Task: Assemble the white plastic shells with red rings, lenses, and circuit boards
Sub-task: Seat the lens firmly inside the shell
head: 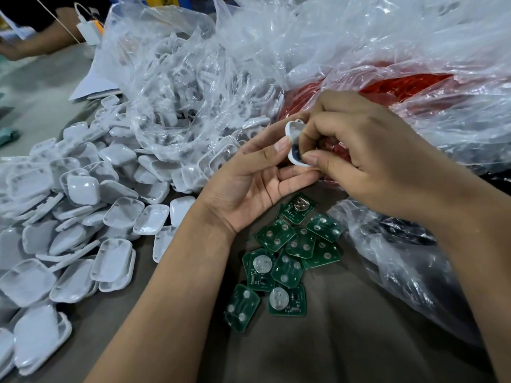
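Head view: a white shell point(293, 143) is pinched above the worktop point(345, 341) between the left hand point(257, 178) and right hand point(367, 158), fingers curled round it. Green circuit boards point(287, 261) are scattered just below; loose shells point(83, 217) are piled left.

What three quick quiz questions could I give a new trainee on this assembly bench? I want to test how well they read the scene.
1. True or false: both hands hold the same white shell.
2. Which parts lie on the table directly below the hands: A) red rings, B) green circuit boards, C) lenses?
3. The loose pile of white shells lies to the person's ____.

Key: 1 true, left hand and right hand both pinch it; 2 B; 3 left.
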Tool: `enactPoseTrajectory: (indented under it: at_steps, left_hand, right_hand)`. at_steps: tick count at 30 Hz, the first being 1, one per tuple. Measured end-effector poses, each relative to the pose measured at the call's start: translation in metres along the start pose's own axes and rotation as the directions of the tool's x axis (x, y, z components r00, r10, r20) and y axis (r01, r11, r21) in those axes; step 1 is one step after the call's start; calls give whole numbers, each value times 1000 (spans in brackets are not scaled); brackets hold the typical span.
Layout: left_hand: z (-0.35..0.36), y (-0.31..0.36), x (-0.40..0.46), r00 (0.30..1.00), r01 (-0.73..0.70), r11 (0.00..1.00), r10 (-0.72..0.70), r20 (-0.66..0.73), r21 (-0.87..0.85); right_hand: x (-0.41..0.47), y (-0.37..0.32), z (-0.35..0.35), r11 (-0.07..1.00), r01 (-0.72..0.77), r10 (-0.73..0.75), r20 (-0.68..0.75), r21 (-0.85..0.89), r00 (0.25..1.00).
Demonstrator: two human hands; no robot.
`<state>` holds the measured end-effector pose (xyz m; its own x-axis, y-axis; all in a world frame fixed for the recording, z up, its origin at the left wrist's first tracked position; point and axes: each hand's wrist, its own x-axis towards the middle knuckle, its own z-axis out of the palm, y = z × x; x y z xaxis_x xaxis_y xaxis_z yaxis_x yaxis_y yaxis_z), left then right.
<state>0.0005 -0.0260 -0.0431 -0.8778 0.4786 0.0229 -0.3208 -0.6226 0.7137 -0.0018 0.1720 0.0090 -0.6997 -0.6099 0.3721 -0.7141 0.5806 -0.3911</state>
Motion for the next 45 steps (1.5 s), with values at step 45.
enactPoseTrajectory:
  at_steps: [45]
  left_hand:
    - [2, 2, -7, 981, -21, 985, 53, 185, -174]
  right_hand:
    - [-1, -5, -2, 789, 129, 146, -386, 601, 911]
